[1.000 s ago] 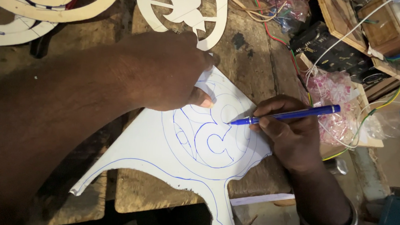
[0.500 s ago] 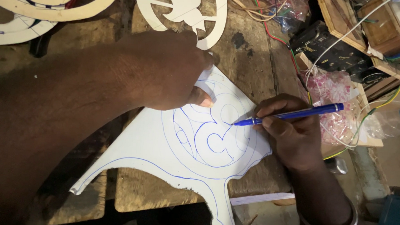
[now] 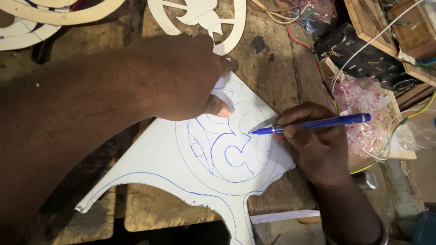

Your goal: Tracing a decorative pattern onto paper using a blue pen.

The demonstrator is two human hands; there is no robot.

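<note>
Head view: left hand (image 3: 180, 78) flat, pinning white sheet (image 3: 195, 171); right hand (image 3: 314, 145) pinching blue pen (image 3: 317, 124), tip on sheet

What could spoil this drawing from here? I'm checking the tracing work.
The left hand pins only the upper edge of the white sheet; the lower part overhangs a gap in the workbench, so it might shift or flex. The right hand rests on the sheet beside fresh lines while holding the pen, so ink may smear.

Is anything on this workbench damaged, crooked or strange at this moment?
Only a little: the white cut-out sheet with blue pen lines has a curled, bent tip at its lower left, hanging past the worn wooden bench.
</note>
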